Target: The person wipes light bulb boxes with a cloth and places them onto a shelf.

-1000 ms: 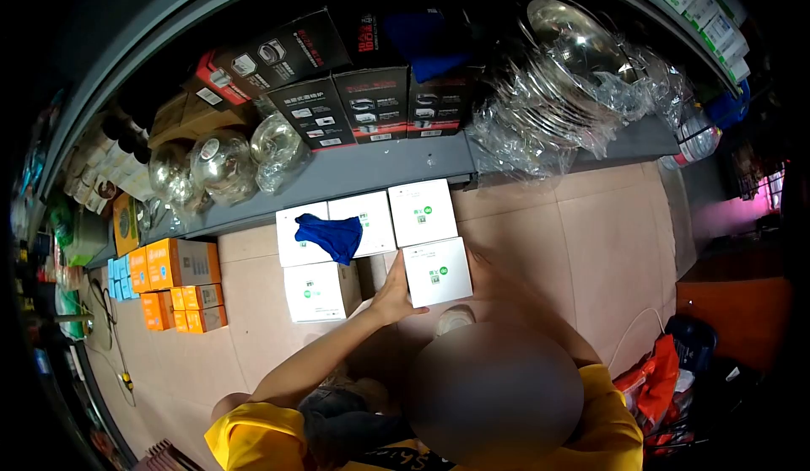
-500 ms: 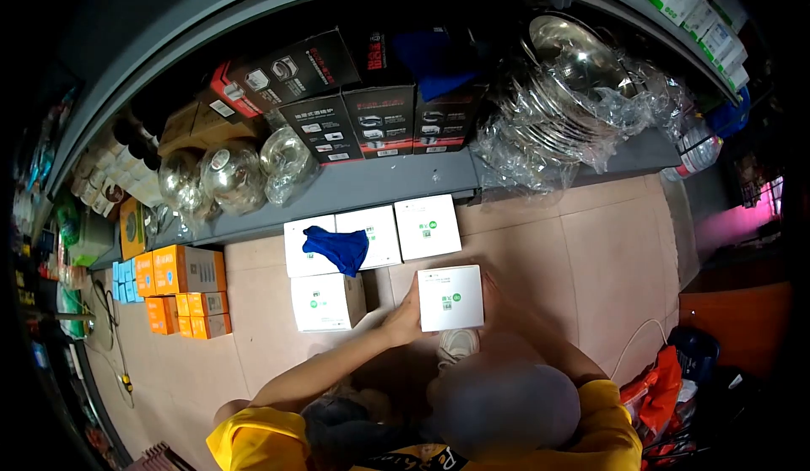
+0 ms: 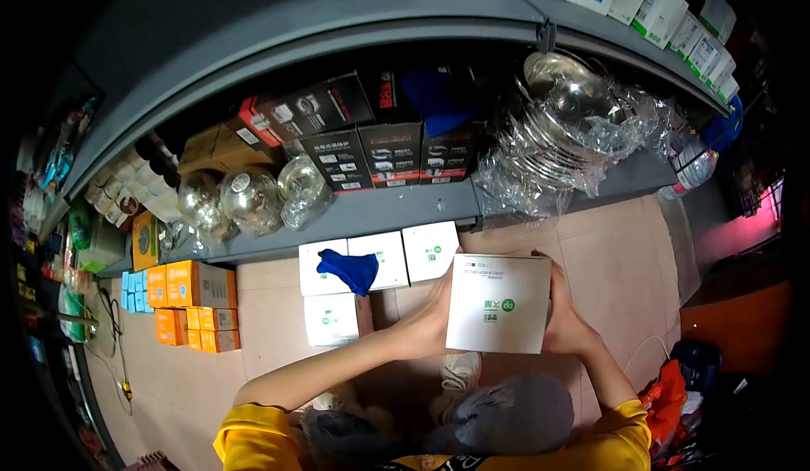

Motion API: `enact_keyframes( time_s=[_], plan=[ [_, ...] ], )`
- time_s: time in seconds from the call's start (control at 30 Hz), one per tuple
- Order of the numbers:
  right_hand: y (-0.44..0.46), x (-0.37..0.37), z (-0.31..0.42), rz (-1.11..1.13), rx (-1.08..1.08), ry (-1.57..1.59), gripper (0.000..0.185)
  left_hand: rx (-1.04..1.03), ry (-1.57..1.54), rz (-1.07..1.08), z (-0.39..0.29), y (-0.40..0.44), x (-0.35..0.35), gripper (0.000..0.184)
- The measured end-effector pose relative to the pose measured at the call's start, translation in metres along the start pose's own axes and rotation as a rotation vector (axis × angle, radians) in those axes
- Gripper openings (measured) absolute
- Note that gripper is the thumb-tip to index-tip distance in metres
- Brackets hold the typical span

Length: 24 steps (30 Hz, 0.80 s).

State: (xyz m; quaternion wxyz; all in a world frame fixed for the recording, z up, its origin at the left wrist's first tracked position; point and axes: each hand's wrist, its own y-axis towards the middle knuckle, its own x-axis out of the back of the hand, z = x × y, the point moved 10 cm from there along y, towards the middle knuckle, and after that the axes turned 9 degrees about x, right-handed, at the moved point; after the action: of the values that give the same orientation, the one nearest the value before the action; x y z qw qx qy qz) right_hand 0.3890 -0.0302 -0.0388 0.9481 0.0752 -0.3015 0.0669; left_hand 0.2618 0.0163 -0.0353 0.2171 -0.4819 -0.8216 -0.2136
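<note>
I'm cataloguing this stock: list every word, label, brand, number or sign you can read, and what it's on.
"dp", as best it reads: green circle on the held white box.
Too small or blurred to read surely: that box's other print, and lettering on the floor's white boxes, black boxes, orange boxes, upper-shelf boxes and yellow shirt.

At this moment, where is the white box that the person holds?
In the head view, the white box is right of centre, held between the left hand and right hand, pictured just above a shoe.
</note>
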Motion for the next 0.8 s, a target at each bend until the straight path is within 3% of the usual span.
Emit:
enact_keyframes(
  time_s=[0.13,0.23,0.27,0.37,0.43,0.6,0.8],
  plan=[
    [0.028,0.025,0.061,-0.064,0.188,0.065,0.128,0.057,-0.12,-0.015,-0.024,-0.005,0.056,0.13],
    [0.052,0.02,0.112,0.022,0.42,-0.136,0.127,0.101,0.028,-0.056,-0.035,-0.019,0.096,0.136],
    [0.064,0.012,0.113,0.079,0.302,-0.068,0.127,0.101,-0.031,-0.118,-0.042,-0.026,0.116,0.136],
    [0.089,-0.004,0.127,0.141,0.279,0.022,0.127,0.106,-0.027,-0.221,-0.037,-0.055,0.145,0.136],
    [0.105,-0.014,0.148,0.171,0.322,0.148,0.127,0.122,0.154,-0.23,-0.041,-0.069,0.16,0.137],
    [0.149,-0.043,0.186,0.265,0.383,0.292,0.128,0.279,-0.015,-0.349,-0.021,-0.107,0.194,0.139],
    [0.183,-0.087,0.196,0.37,0.505,0.215,0.126,0.302,0.333,-0.525,-0.004,-0.151,0.213,0.132]
  ],
)
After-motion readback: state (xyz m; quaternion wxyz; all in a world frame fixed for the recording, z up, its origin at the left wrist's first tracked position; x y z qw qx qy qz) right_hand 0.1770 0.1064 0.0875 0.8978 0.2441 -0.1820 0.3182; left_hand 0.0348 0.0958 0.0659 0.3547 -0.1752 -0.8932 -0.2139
